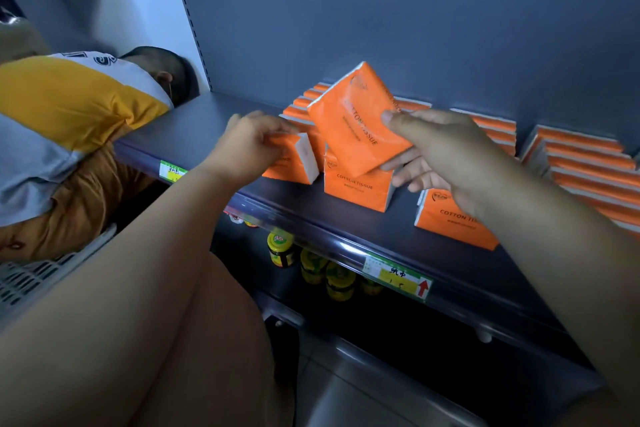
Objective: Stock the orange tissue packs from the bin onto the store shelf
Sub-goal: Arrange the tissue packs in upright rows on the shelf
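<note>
step: placing packs | right hand [446, 152] pinches tilted orange plastic tissue pack [356, 121], left hand [247, 146] grips upright orange pack [294, 159] on dark shelf [207, 128] | next: probably stand the tilted one in the row

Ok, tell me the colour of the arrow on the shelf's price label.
Red, on the price label at the shelf's front edge; the head view shows it.

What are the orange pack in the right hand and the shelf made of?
The tilted orange pack in the right hand looks like thin glossy plastic film over soft tissue: it shines and wrinkles slightly. The shelf seems to be painted metal, dark grey and smooth with a dull sheen, though that is a guess.
</note>
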Action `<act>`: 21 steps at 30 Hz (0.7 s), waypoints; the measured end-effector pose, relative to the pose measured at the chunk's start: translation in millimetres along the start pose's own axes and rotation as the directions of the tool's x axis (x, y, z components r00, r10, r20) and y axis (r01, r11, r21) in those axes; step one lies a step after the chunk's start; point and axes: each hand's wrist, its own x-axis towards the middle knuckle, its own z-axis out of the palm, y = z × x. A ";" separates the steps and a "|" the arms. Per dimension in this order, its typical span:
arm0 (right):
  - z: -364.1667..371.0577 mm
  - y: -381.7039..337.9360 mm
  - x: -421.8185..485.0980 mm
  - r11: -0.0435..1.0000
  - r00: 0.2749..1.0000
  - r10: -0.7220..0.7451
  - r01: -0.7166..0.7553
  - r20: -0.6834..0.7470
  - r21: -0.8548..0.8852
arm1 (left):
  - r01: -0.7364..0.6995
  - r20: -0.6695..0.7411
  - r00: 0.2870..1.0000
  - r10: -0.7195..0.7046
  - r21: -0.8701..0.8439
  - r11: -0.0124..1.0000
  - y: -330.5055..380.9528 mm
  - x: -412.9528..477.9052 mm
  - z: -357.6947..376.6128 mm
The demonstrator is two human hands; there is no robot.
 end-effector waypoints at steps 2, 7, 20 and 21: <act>0.2 0.1 1.7 1.000 1.000 0.008 -0.008 -0.008 -0.024 | -0.024 -0.012 1.000 0.024 0.030 0.999 8.8 1.2 3.9; 2.1 1.1 5.0 0.998 1.000 0.014 -0.015 -0.025 -0.056 | 0.064 -0.033 0.997 -0.063 0.032 0.997 13.7 7.7 11.7; -1.7 14.1 9.6 0.988 0.984 -0.091 0.071 -0.150 -0.137 | 0.250 -0.078 0.965 -0.250 -0.006 0.968 5.7 13.2 17.1; -0.9 15.1 9.9 0.989 0.984 -0.090 0.071 -0.155 -0.128 | 0.252 -0.081 0.964 -0.253 -0.032 0.967 7.1 12.3 16.3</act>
